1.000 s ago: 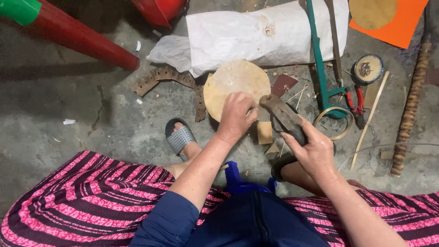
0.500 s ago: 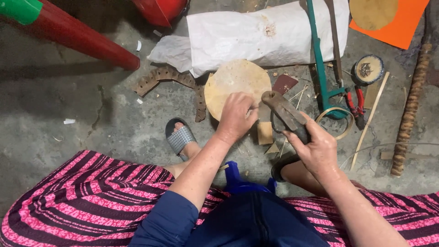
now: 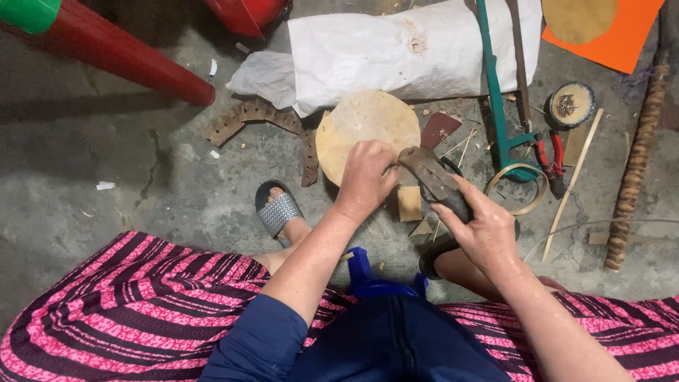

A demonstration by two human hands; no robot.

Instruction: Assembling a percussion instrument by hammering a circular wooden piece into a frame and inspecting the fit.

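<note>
Your right hand [image 3: 484,230] is closed around the handle of a dark, worn knife-like tool [image 3: 433,180]. Its long axis runs diagonally, from your palm up and to the left, so its far end points toward your left hand [image 3: 366,177]. That hand is curled shut, fingertips pinching something too small to make out, and rests on the lower edge of one round tan disc [image 3: 364,124] lying flat on the concrete floor [image 3: 106,155].

One white sack [image 3: 410,49] lies crosswise just above the disc. One orange sheet [image 3: 622,42] sits in the top right corner. One green-framed saw [image 3: 498,106] and one pair of red-handled pliers [image 3: 550,159] lie to the right. One grey sandal [image 3: 277,211] shows below left of the disc.
</note>
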